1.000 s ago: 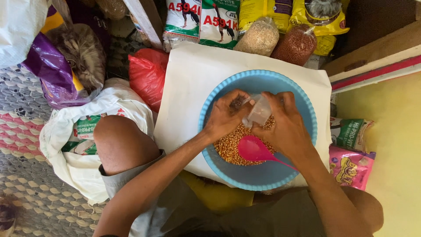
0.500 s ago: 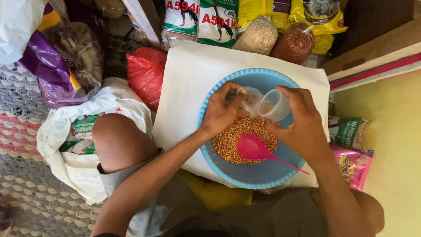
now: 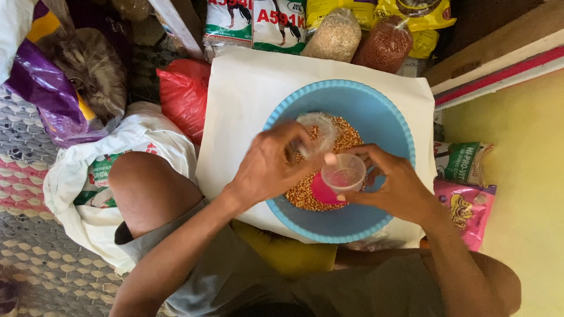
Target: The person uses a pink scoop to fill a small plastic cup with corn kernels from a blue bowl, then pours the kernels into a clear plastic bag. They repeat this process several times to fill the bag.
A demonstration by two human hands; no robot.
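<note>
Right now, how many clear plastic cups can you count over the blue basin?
2: one clear cup in the right hand, another by the left hand. Nested ones may be hidden.

The bowl is smooth blue plastic, slightly glossy. The cup is clear thin plastic. The sheet below looks like matt white paper. The red bag is shiny, wrinkled plastic.

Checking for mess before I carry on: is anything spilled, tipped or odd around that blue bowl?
Nothing stands out. The grain sits inside the blue bowl, none visible on the white sheet beneath. The left hand and right hand hold clear cups over it.
</note>
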